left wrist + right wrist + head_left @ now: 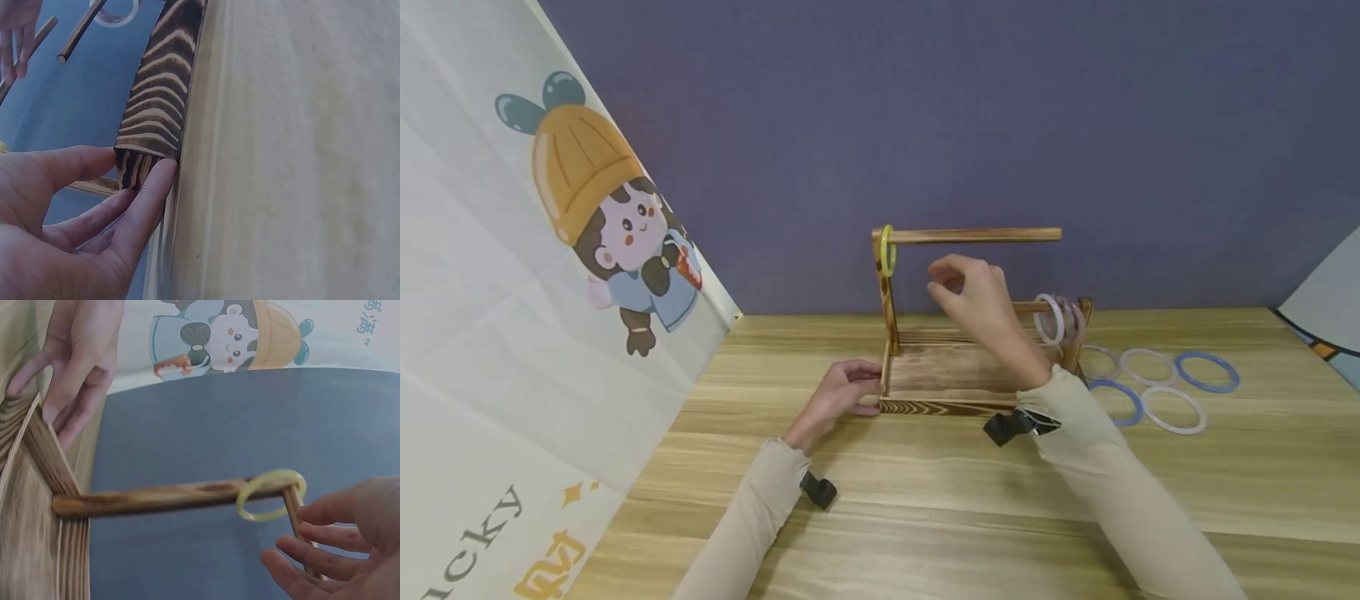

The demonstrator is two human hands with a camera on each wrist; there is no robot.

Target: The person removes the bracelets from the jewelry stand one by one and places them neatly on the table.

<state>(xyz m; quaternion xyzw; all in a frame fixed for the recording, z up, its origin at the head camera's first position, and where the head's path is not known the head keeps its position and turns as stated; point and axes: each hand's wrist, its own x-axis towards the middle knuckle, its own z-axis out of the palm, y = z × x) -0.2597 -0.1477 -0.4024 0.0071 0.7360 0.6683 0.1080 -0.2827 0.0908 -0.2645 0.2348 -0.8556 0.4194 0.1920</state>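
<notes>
A wooden rack (951, 367) with a tray-like base stands on the table. My left hand (842, 388) holds the base's front left corner, thumb and fingers on either side of the striped wood (153, 115). A yellow bangle (891, 267) hangs on the upper rod (977, 236), close to the left post. Just below that rod my right hand (976, 293) is raised, fingers loosely bent with nothing between them. In the right wrist view its fingers (331, 559) are near the post and apart from the yellow bangle (265, 517). White and pale bangles (1059, 323) hang on the lower rod at right.
Right of the rack, several bangles lie flat on the table, including a blue one (1208, 388) and a white one (1176, 430). A dark blue panel (970, 125) rises behind, and a printed white sheet (497, 275) stands on the left.
</notes>
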